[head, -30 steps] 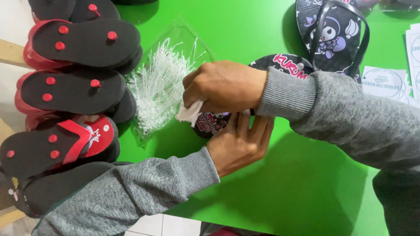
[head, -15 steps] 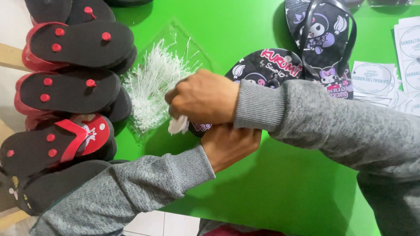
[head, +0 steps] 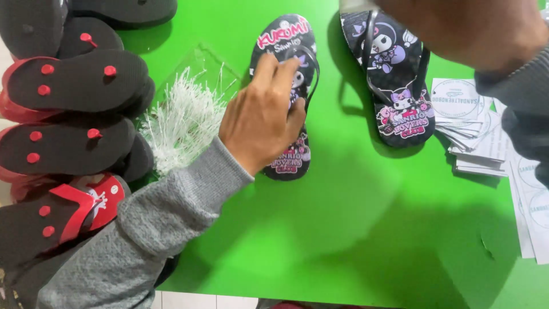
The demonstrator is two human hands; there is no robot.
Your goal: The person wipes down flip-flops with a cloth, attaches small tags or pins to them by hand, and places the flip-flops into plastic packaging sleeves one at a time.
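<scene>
Several black flip-flops with red plugs (head: 74, 86) sit stacked sole-up at our far left, one red-strapped sandal (head: 86, 206) lying face-up below them. Just right of the stack we see a clear plastic bag (head: 189, 109) on the green table (head: 343, 229), and in it a bushy clump of white plastic tag fasteners (head: 177, 123).

Next comes our left hand (head: 260, 123), grey sleeve reaching in from the lower left. Its fingers (head: 277, 71) lie loosely spread and nearly straight, pressing flat on the strap and footbed of a black cartoon-printed flip-flop (head: 286, 43), which rests face-up in the upper middle of the table. The thumb tucks against the sandal's right edge; nothing is clenched, it simply rests on top.

Moving right, the matching printed flip-flop (head: 400, 97) lies face-up, well apart from the first. Above it our right hand (head: 469, 31) is close to the camera and blurred, cut by the top edge; we cannot tell whether its fingers grip anything.

At far right, a loose pile of white paper labels (head: 486, 137) lies on the table.
</scene>
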